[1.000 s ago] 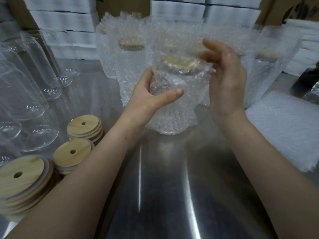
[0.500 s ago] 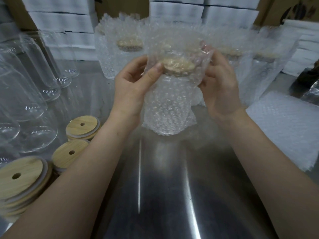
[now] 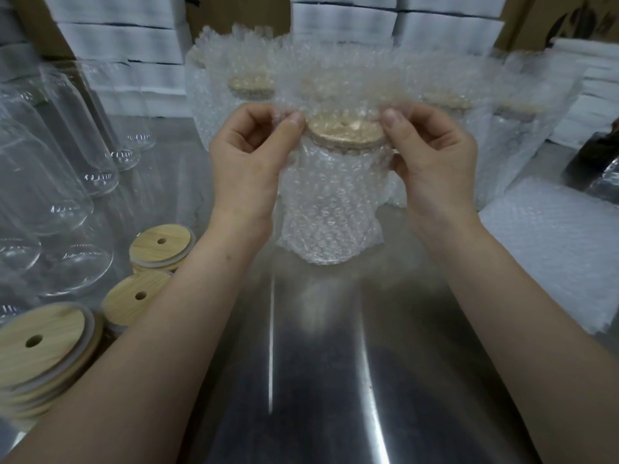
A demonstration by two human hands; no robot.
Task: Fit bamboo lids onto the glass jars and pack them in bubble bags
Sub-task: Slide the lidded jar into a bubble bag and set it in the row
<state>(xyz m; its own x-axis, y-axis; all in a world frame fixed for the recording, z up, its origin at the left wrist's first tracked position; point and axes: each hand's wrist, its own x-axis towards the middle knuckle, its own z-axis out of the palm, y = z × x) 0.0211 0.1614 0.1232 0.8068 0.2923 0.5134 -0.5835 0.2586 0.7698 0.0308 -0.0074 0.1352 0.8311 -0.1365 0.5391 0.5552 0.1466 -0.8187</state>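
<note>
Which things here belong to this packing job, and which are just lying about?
In the job: left hand and right hand pinching the bubble bag round a lidded jar; loose bamboo lids; empty glass jars; flat bubble bags.
Lying about, it seems: stacked white boxes; dark object far right.

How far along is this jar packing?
Done: several bagged jars stand at the back, lids on. In hand: the left hand and right hand pinch the open top of a bag holding a jar with its lid fitted. Left: many bare jars on the left, loose lids beside them, and flat bags on the right.
</note>
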